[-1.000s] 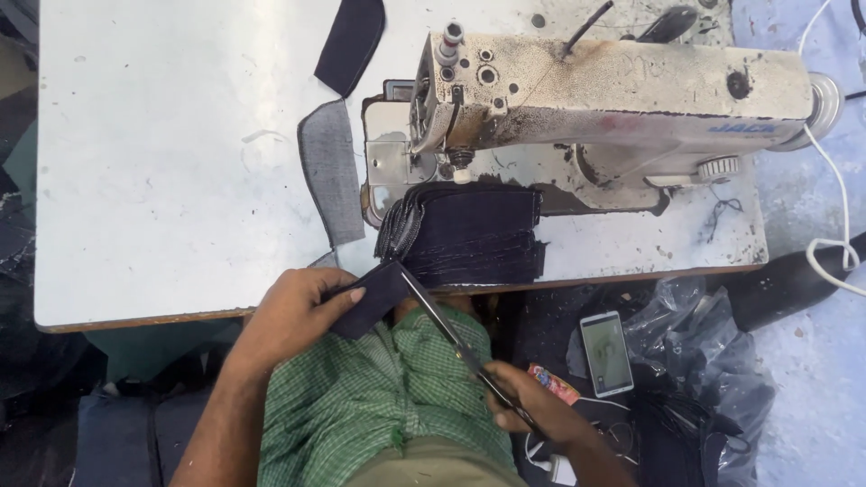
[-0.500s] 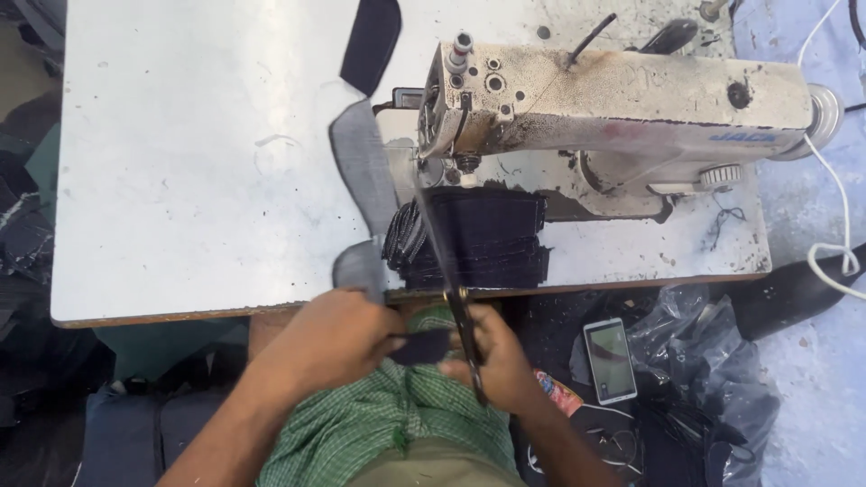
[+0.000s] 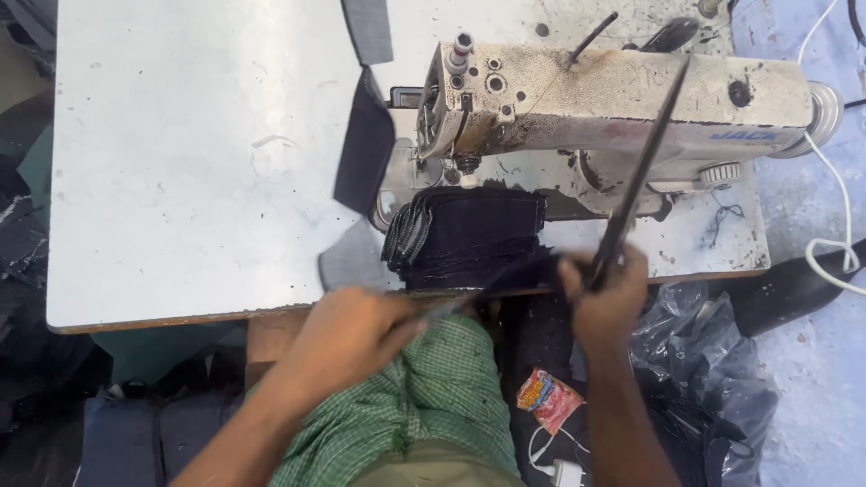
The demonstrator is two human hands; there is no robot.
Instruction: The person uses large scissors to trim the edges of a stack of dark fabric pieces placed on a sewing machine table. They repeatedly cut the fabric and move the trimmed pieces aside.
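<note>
Nearest to the camera, the left hand is closed on the end of a dark fabric strip, which runs across the table edge to the right hand. The right hand's fingers are wrapped around long scissors, blades pointing up and away over the sewing machine. The step in hand seems to be trimming this strip; the next move probably needs the blades brought down to the stretched cloth. Just behind the hands, a stack of dark denim pieces lies on the white table.
</note>
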